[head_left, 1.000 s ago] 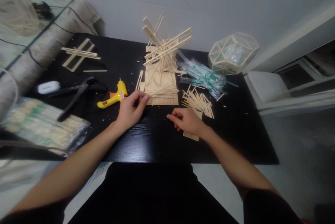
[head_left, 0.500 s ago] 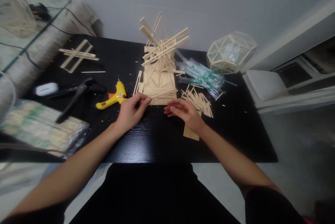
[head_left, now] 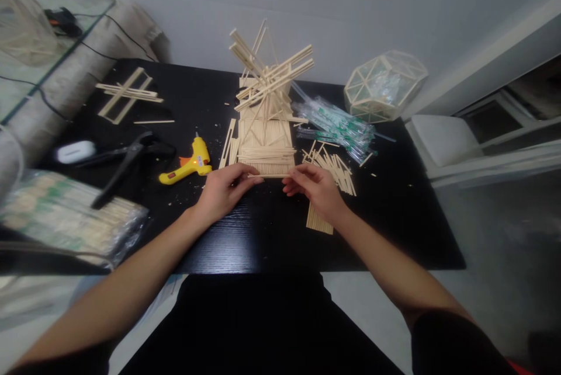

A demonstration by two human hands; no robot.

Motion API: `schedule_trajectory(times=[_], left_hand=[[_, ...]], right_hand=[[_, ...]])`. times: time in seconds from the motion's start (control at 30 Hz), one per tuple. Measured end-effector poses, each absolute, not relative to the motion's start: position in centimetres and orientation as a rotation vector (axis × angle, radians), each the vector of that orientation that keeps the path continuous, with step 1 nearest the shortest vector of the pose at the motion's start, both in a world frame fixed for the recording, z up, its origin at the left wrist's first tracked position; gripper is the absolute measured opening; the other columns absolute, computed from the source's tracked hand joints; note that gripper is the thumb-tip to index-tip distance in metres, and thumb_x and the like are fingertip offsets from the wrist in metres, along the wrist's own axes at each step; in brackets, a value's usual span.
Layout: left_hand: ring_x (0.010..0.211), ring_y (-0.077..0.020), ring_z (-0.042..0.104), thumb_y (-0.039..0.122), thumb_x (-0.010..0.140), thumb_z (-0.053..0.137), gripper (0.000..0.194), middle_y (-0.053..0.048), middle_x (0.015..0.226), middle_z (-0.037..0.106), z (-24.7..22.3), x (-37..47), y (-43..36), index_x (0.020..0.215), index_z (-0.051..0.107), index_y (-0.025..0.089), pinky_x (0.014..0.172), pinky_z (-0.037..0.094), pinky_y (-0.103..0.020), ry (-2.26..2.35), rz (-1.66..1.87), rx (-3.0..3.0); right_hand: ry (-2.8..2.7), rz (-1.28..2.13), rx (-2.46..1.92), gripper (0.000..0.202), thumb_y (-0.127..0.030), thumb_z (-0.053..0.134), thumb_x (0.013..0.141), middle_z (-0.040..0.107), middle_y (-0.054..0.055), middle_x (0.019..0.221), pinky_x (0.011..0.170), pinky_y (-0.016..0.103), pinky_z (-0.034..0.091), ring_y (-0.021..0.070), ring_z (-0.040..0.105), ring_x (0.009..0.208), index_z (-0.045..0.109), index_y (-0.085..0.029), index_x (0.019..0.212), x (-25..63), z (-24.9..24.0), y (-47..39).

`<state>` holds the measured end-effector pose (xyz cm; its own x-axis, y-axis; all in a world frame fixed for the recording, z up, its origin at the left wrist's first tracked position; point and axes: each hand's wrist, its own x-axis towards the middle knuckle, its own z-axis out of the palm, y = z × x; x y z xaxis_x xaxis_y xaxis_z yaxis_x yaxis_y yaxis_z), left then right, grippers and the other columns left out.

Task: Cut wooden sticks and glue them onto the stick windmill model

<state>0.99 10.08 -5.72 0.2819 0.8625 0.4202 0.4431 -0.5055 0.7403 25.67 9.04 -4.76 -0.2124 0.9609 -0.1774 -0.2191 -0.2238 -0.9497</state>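
Note:
Between my two hands a thin wooden stick [head_left: 274, 176] lies level, left to right, at the front edge of a stick-built base. My left hand [head_left: 223, 188] pinches its left end between thumb and fingers. Its right end is pinched by my right hand [head_left: 313, 188]. Just beyond stands a windmill-like model [head_left: 269, 86] of wooden sticks with crossed blades, on a slatted base [head_left: 265, 129]. Several loose sticks [head_left: 267, 155] lie across this base. A flat panel of sticks [head_left: 319, 220] sits partly under my right hand.
A yellow glue gun [head_left: 193, 162] lies left of my left hand. Behind it are black pliers-like tool handles [head_left: 123, 165], a white case [head_left: 76, 152] and a crossed stick frame [head_left: 129, 94]. Right are a stick pile [head_left: 335, 170], plastic wrappers [head_left: 337, 124] and a faceted stick frame [head_left: 385, 86].
The stick, tilted and held only by my left hand before, is now level. My right hand has closed on its right end.

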Motion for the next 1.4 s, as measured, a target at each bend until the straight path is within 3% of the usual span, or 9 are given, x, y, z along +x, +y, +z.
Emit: schedule_trajectory(times=[0.17, 0.63, 0.93, 1.4], left_hand=[[0.054, -0.0097, 0.054, 0.035, 0.093, 0.077, 0.018, 0.005, 0.064, 0.06, -5.8, 1.1, 10.0, 0.095, 0.07, 0.019, 0.055, 0.045, -0.022, 1.151, 1.142, 2.077], [0.065, -0.0126, 0.058, 0.031, 0.102, 0.059, 0.017, 0.0, 0.074, 0.065, -4.8, 0.8, 9.7, 0.095, 0.068, 0.018, 0.061, 0.046, -0.024, 1.166, 1.069, 2.08], [0.058, -0.0116, 0.053, 0.04, 0.108, 0.046, 0.037, 0.001, 0.067, 0.058, -4.6, 0.8, 9.8, 0.083, 0.063, 0.018, 0.057, 0.042, -0.025, 1.146, 1.044, 1.809], [0.056, -0.0112, 0.051, 0.041, 0.106, 0.053, 0.033, 0.002, 0.064, 0.057, -5.2, 0.9, 9.9, 0.081, 0.058, 0.02, 0.055, 0.041, -0.025, 1.13, 1.052, 1.735]], right_hand=[[-1.045, 1.557, -1.123, 0.035, -0.05, 0.087, 0.08, 0.079, 0.003, 0.083, 0.068, 0.032, 0.065, 0.0167, 0.075, 0.07, 0.071, -0.021, 0.09, 25.8, -4.8, 9.2], [-1.077, 1.553, -1.14, 0.034, -0.047, 0.086, 0.081, 0.079, 0.005, 0.085, 0.067, 0.036, 0.065, 0.0189, 0.076, 0.069, 0.071, -0.019, 0.092, 25.9, -5.2, 9.2], [-1.051, 1.539, -1.165, 0.039, -0.049, 0.089, 0.077, 0.079, 0.005, 0.085, 0.067, 0.034, 0.065, 0.018, 0.075, 0.07, 0.071, -0.019, 0.094, 26.0, -5.2, 9.4], [-1.048, 1.58, -1.183, 0.041, -0.051, 0.089, 0.076, 0.08, 0.006, 0.088, 0.064, 0.032, 0.064, 0.0184, 0.076, 0.072, 0.071, -0.02, 0.093, 26.0, -5.3, 9.3]])
